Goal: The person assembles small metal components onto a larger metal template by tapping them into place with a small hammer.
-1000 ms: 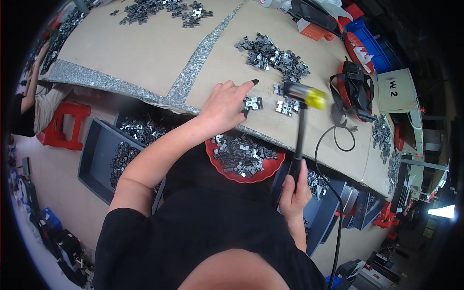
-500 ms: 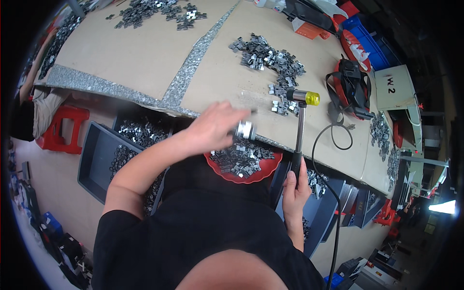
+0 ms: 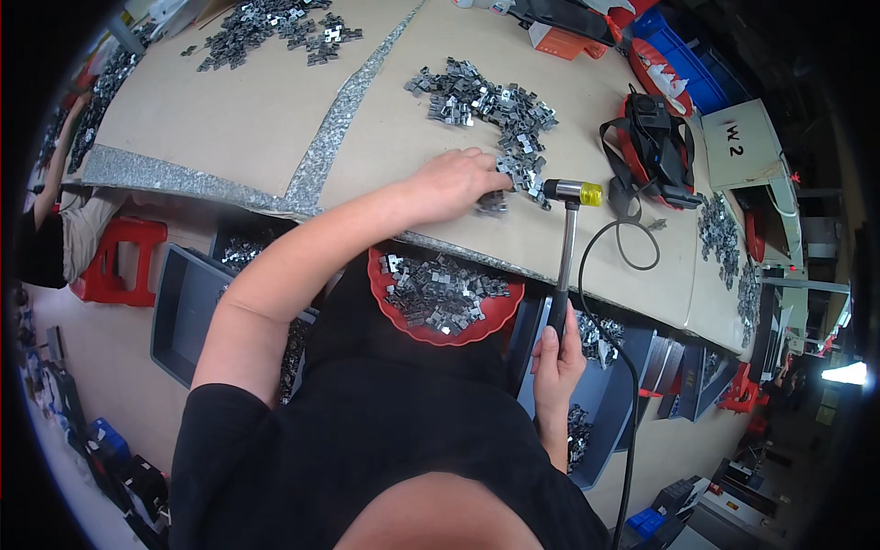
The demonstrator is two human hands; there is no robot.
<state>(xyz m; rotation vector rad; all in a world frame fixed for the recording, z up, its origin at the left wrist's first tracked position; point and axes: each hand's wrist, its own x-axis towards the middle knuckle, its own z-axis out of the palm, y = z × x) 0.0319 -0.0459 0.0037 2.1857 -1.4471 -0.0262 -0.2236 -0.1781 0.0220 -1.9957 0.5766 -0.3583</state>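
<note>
My left hand (image 3: 463, 186) reaches over the table, its fingers curled down on a few small metal pieces (image 3: 493, 203) that look slightly blurred. Just beyond it lies a loose heap of the same dark and shiny metal pieces (image 3: 495, 103), its tail running toward my fingers. My right hand (image 3: 557, 357) grips the black handle of a hammer (image 3: 566, 247), held upright with its head up. That head has a yellow face on the right and a dark one on the left. On my lap rests a red scalloped bowl (image 3: 449, 340), holding many metal pieces.
Grey bins (image 3: 180, 316) with metal pieces stand below the table edge on both sides. A black strapped device (image 3: 655, 147) sits at the right, and a black cable (image 3: 632, 385) hangs past my right hand. Another heap (image 3: 247, 35) lies far left. A person sits beyond a red stool (image 3: 124, 261).
My left hand has moved from above the bowl, forward and right to the heap on the table; shiny pieces beneath it were blurred before. My right hand still holds the hammer upright.
</note>
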